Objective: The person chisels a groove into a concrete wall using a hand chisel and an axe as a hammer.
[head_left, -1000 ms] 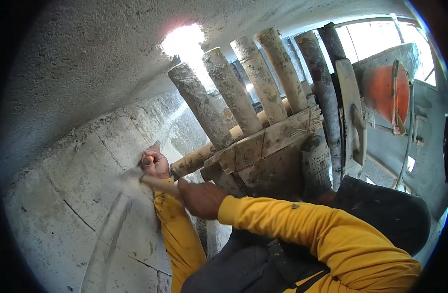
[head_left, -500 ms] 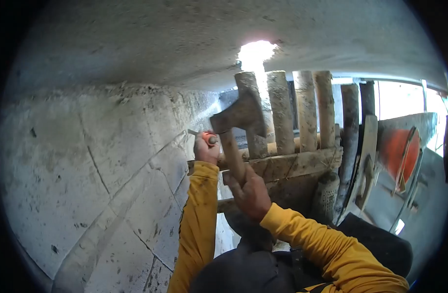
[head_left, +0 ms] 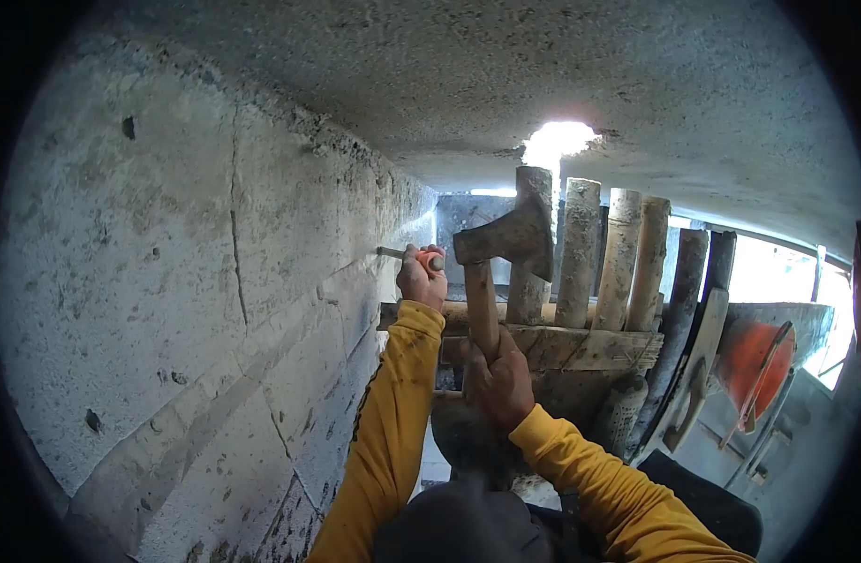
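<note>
My left hand (head_left: 421,284) is closed around the orange handle of a chisel (head_left: 431,261). Its metal shaft points left, with the tip at the pale, rough wall (head_left: 290,225); whether it touches cannot be made out. In my right hand (head_left: 504,383) is a hatchet (head_left: 510,239), gripped by its wooden handle with the head up. The blade edge faces right, and the blunt back faces left towards the chisel's grey end, with a gap between them.
Several upright wooden poles (head_left: 577,253) stand behind a horizontal plank (head_left: 581,349). A concrete slab (head_left: 402,84) hangs overhead, with a bright hole (head_left: 562,141) in it. To the right are an orange container (head_left: 754,361) and a wooden float (head_left: 698,375).
The view has shifted, so most things appear lower and further right. The hatchet is still raised beside the chisel, and both hands keep their holds.
</note>
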`<act>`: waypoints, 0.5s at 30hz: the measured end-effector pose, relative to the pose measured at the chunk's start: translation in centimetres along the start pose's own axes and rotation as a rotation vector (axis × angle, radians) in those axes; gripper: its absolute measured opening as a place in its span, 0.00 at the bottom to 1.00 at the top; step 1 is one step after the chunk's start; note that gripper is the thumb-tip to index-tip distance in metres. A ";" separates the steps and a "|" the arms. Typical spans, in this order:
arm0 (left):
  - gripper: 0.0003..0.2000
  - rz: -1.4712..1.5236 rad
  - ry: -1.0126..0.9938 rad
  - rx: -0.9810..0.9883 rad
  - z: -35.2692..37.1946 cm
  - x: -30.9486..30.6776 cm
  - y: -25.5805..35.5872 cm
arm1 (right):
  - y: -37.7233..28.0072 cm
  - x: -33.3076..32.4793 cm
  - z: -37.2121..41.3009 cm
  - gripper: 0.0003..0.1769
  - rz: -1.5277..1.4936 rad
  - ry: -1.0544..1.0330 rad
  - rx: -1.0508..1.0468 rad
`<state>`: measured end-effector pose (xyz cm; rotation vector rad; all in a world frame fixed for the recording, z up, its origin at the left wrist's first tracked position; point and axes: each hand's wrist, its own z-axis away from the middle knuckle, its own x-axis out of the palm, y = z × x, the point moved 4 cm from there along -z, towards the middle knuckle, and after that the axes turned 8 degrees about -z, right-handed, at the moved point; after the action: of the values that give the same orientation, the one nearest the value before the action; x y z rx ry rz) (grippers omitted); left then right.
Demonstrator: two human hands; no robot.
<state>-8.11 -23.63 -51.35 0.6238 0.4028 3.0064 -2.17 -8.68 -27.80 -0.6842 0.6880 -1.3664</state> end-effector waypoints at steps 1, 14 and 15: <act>0.09 0.029 -0.026 -0.007 -0.2 0.2 0.1 | -0.2 0.0 0.0 0.19 0.004 0.022 -0.027; 0.11 -0.421 -0.363 0.391 -1.5 -0.8 3.5 | 0.5 2.7 -2.1 0.23 0.279 -0.145 -0.005; 0.11 0.123 -0.335 -0.029 -2.1 -0.9 2.7 | -0.8 2.5 -1.2 0.23 0.213 -0.093 -0.045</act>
<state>-8.08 -26.84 -52.80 1.1649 0.3105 2.9290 -3.41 -11.30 -27.99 -0.6854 0.6980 -1.1198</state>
